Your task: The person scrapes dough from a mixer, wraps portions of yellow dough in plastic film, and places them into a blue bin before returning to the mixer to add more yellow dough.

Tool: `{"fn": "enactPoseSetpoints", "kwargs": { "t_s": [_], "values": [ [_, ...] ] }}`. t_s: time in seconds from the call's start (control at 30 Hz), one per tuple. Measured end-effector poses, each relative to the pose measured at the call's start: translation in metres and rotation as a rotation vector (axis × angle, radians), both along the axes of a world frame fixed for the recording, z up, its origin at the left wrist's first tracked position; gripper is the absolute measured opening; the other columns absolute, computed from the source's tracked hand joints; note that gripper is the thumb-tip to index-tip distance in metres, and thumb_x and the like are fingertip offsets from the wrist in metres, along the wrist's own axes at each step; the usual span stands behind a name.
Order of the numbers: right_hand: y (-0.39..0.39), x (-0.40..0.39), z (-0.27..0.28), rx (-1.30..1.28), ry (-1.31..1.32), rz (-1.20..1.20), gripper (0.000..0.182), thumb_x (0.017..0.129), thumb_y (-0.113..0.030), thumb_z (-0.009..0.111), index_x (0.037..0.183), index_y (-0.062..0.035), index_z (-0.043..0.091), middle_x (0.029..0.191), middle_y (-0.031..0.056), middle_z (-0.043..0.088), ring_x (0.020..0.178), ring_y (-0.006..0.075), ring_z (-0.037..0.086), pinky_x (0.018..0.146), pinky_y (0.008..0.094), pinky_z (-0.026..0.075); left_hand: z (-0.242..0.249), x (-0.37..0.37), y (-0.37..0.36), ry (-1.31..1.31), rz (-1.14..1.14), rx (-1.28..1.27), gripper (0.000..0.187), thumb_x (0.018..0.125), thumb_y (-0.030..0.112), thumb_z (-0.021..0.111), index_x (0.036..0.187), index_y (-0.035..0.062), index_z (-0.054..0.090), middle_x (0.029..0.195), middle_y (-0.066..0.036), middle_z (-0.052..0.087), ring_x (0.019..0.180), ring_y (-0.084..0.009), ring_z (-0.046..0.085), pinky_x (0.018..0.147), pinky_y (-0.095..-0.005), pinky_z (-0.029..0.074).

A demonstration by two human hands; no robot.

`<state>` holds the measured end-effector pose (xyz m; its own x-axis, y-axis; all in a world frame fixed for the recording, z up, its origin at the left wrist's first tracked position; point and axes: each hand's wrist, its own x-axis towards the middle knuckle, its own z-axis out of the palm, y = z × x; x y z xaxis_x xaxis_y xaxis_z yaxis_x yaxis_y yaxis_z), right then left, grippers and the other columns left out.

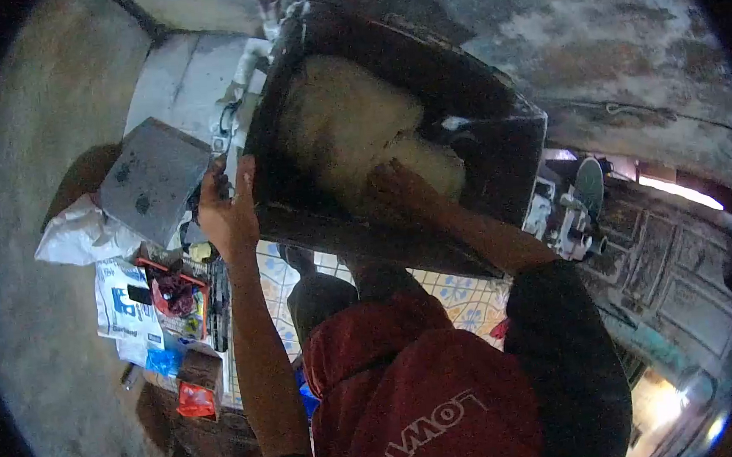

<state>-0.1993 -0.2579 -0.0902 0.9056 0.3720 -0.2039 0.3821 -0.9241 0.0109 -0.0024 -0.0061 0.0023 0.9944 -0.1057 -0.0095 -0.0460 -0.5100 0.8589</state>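
Note:
A dark, deep box-like container [492, 92] stands in front of me, with a large pale beige mass [345, 111] inside. My right hand [406, 193] reaches in and rests on the lower part of this mass; its fingers look spread, though the shade dims them. Outside the container's left side, my left hand [230, 206] is raised with fingers apart, close to a white fitting [222, 141] on the rim. Nothing shows in its grasp.
A grey square board [153, 182] leans at the left, above a white bag [86, 233] and a printed sack [125, 305]. White machine parts [565, 223] sit at the container's right. Patterned tiles [464, 298] cover the floor below.

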Motion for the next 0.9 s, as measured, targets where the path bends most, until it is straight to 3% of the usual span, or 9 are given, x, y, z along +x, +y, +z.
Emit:
{"fn": "enactPoseSetpoints", "kwargs": {
  "t_s": [0.17, 0.27, 0.37, 0.47, 0.57, 0.63, 0.67, 0.87, 0.9],
  "values": [
    [-0.010, 0.061, 0.057, -0.126, 0.642, -0.143, 0.039, 0.081, -0.016, 0.060, 0.119, -0.0086, 0.058, 0.112, 0.0161, 0.061, 0.108, 0.0342, 0.057, 0.092, 0.0481, 0.044, 0.024, 0.000, -0.003, 0.035, -0.038, 0.213, 0.055, 0.082, 0.046, 0.068, 0.116, 0.0034, 0.063, 0.107, -0.021, 0.066, 0.099, -0.0355, 0.064, 0.085, -0.0423, 0.048],
    [-0.044, 0.053, 0.068, 0.033, 0.434, -0.344, 0.037, 0.080, -0.012, 0.060, 0.117, -0.0095, 0.059, 0.106, 0.0152, 0.064, 0.105, 0.0334, 0.059, 0.090, 0.0473, 0.045, 0.019, -0.003, 0.001, -0.005, -0.011, 0.298, 0.052, 0.081, 0.049, 0.067, 0.116, 0.0095, 0.064, 0.104, -0.019, 0.067, 0.098, -0.0365, 0.064, 0.082, -0.0434, 0.049],
    [-0.074, 0.056, 0.081, 0.021, 0.129, -0.322, 0.025, 0.080, -0.010, 0.062, 0.105, -0.0079, 0.063, 0.094, 0.0128, 0.067, 0.085, 0.0302, 0.066, 0.076, 0.0445, 0.053, 0.013, -0.003, 0.004, -0.080, -0.035, 0.254, 0.052, 0.081, 0.049, 0.068, 0.116, 0.0116, 0.064, 0.103, -0.019, 0.067, 0.097, -0.0365, 0.064, 0.081, -0.0427, 0.050],
    [-0.063, 0.039, 0.146, 0.277, 0.147, -0.499, 0.020, 0.083, -0.013, 0.060, 0.101, -0.0069, 0.064, 0.093, 0.0144, 0.067, 0.085, 0.0315, 0.066, 0.071, 0.0443, 0.053, 0.007, -0.002, 0.004, -0.056, 0.004, 0.149, 0.050, 0.080, 0.046, 0.071, 0.111, 0.0076, 0.065, 0.102, -0.017, 0.068, 0.094, -0.0338, 0.066, 0.080, -0.0408, 0.050],
    [-0.049, 0.005, 0.191, 0.233, 0.265, -0.795, 0.022, 0.087, -0.017, 0.058, 0.105, -0.0058, 0.064, 0.099, 0.0152, 0.067, 0.090, 0.0323, 0.065, 0.078, 0.0436, 0.050, -0.004, -0.001, 0.002, -0.027, -0.014, 0.045, 0.050, 0.080, 0.044, 0.072, 0.109, 0.0044, 0.066, 0.100, -0.016, 0.069, 0.094, -0.0305, 0.066, 0.080, -0.0398, 0.049],
    [-0.058, -0.025, 0.191, 0.371, 0.136, -0.963, 0.024, 0.088, -0.018, 0.057, 0.108, -0.0056, 0.062, 0.095, 0.0163, 0.067, 0.088, 0.0331, 0.066, 0.078, 0.0428, 0.051, -0.005, -0.002, 0.003, -0.036, -0.025, 0.032, 0.049, 0.080, 0.043, 0.072, 0.109, 0.0046, 0.066, 0.101, -0.016, 0.069, 0.094, -0.0296, 0.066, 0.080, -0.0395, 0.049],
    [-0.060, -0.039, 0.185, 0.443, 0.070, -1.045, 0.025, 0.089, -0.019, 0.056, 0.110, -0.0054, 0.061, 0.094, 0.0169, 0.068, 0.087, 0.0335, 0.066, 0.077, 0.0424, 0.052, 0.008, -0.002, -0.001, -0.063, -0.018, 0.205, 0.046, 0.080, 0.039, 0.073, 0.109, 0.0045, 0.066, 0.100, -0.016, 0.069, 0.093, -0.0279, 0.066, 0.079, -0.0385, 0.050],
    [-0.047, -0.074, 0.133, 0.736, 0.075, -1.186, 0.037, 0.093, -0.023, 0.054, 0.126, -0.0085, 0.055, 0.122, 0.0138, 0.061, 0.113, 0.0276, 0.059, 0.095, 0.0351, 0.044, 0.010, -0.004, -0.001, -0.045, -0.031, 0.094, 0.041, 0.083, 0.031, 0.073, 0.110, 0.0014, 0.064, 0.101, -0.016, 0.068, 0.090, -0.0249, 0.066, 0.080, -0.0353, 0.049],
    [-0.045, -0.070, 0.120, 0.801, -0.043, -1.131, 0.041, 0.092, -0.024, 0.055, 0.130, -0.0086, 0.052, 0.122, 0.0165, 0.060, 0.113, 0.0307, 0.058, 0.096, 0.0374, 0.044, 0.016, -0.003, -0.004, -0.009, -0.031, 0.097, 0.040, 0.083, 0.029, 0.072, 0.111, 0.0007, 0.064, 0.101, -0.016, 0.068, 0.090, -0.0241, 0.066, 0.080, -0.0344, 0.049]
  ]
}}
